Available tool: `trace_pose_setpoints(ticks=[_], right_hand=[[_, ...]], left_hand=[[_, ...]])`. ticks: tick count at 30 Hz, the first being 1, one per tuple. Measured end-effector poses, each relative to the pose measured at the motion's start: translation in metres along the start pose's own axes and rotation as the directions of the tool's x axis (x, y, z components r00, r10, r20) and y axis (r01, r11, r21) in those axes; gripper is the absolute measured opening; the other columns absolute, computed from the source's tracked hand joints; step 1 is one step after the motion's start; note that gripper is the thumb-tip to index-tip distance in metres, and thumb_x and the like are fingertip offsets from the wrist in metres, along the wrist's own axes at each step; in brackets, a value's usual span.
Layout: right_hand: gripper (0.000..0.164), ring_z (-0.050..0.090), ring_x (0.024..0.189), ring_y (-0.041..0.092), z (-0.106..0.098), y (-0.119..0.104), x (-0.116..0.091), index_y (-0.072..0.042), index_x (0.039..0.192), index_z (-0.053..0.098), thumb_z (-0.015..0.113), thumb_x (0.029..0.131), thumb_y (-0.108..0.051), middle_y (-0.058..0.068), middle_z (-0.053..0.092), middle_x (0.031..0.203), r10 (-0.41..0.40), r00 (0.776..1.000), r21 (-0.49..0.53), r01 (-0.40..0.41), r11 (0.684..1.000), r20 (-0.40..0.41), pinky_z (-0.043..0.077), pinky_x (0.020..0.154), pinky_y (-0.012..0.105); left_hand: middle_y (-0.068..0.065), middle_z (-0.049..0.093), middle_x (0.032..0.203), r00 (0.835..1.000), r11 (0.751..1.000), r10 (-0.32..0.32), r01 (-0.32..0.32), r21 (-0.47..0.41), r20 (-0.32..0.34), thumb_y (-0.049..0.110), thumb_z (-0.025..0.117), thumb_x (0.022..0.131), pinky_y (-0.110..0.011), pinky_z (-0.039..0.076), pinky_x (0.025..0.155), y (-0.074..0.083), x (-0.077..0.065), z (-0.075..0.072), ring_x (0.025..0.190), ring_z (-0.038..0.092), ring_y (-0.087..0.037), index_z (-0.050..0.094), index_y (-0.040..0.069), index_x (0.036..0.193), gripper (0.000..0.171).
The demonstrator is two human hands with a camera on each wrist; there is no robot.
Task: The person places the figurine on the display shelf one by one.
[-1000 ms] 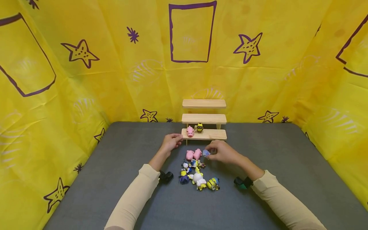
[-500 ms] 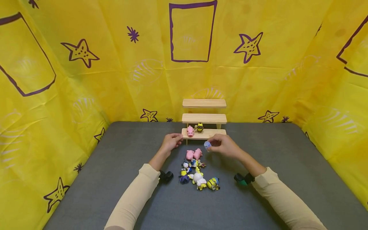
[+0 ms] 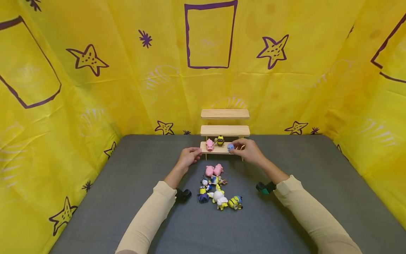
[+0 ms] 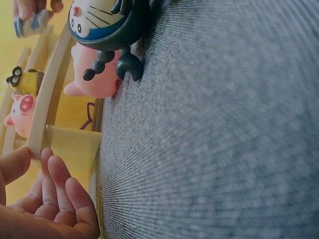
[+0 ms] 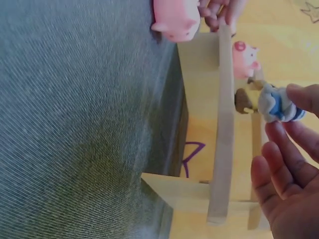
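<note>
My left hand (image 3: 189,156) pinches the left end of the lowest step of a three-step wooden display stand (image 3: 239,130). Between thumb and fingertips, my right hand (image 3: 250,151) holds a small blue-and-grey figurine (image 5: 279,104) at the right part of that same step; in the right wrist view it appears just above the board, and I cannot tell whether it touches. A pink pig toy (image 3: 210,145) sits on the step's left part, with a yellow minion figurine (image 3: 220,140) beside it.
In front of the stand two pink pigs (image 3: 214,170) lie on the grey table (image 3: 133,169). Nearer are several figurines, among them a minion in a blue skirt (image 3: 203,194), a white-and-yellow one (image 3: 218,196) and another minion (image 3: 235,203). Yellow cloth (image 3: 171,95) hangs behind.
My right hand has lifted the blue-and-grey figurine from beside the pigs on the table and carried it up and away to the lowest step. The left hand stays on the stand.
</note>
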State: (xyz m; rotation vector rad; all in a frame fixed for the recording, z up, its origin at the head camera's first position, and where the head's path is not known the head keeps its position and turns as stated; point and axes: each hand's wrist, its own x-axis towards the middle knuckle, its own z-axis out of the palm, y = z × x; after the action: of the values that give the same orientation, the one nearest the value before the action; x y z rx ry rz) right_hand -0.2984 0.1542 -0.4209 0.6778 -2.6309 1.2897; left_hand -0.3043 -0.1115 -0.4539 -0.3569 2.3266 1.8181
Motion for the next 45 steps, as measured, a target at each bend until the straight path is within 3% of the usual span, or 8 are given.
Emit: trace_pose_setpoints(ticks=[22,29,45], right_hand=[[0.027,0.063,0.083,0.027,0.013,0.015,0.024,0.002,0.105,0.071,0.076,0.084,-0.013,0.017,0.072,0.095,0.073,0.993,-0.028,-0.076,0.997,-0.095,0.048,0.072,0.03],[0.023,0.064,0.083,0.028,0.02,0.013,0.025,0.003,0.103,0.071,0.074,0.084,-0.01,0.018,0.072,0.096,0.039,0.99,-0.064,-0.048,0.997,-0.133,0.05,0.074,0.036],[0.029,0.069,0.086,0.032,0.019,0.012,0.023,0.005,0.107,0.068,0.075,0.082,-0.007,0.02,0.073,0.094,0.068,0.988,-0.045,-0.075,0.996,-0.14,0.054,0.079,0.045]], left_hand=[[-0.011,0.07,0.106,1.0,1.0,-0.001,0.001,0.005,0.0,0.025,0.061,0.097,-0.023,0.049,0.072,-0.001,0.001,-0.001,0.084,0.062,-0.016,0.068,0.005,0.117,0.03],[-0.01,0.07,0.106,1.0,1.0,-0.006,0.006,0.005,0.0,0.026,0.061,0.097,-0.023,0.049,0.071,-0.001,0.002,-0.001,0.084,0.063,-0.016,0.068,0.005,0.118,0.03],[-0.01,0.07,0.104,1.0,1.0,-0.001,0.001,-0.006,0.0,0.024,0.061,0.097,-0.023,0.049,0.071,0.0,0.002,-0.001,0.082,0.063,-0.014,0.067,0.004,0.118,0.03]])
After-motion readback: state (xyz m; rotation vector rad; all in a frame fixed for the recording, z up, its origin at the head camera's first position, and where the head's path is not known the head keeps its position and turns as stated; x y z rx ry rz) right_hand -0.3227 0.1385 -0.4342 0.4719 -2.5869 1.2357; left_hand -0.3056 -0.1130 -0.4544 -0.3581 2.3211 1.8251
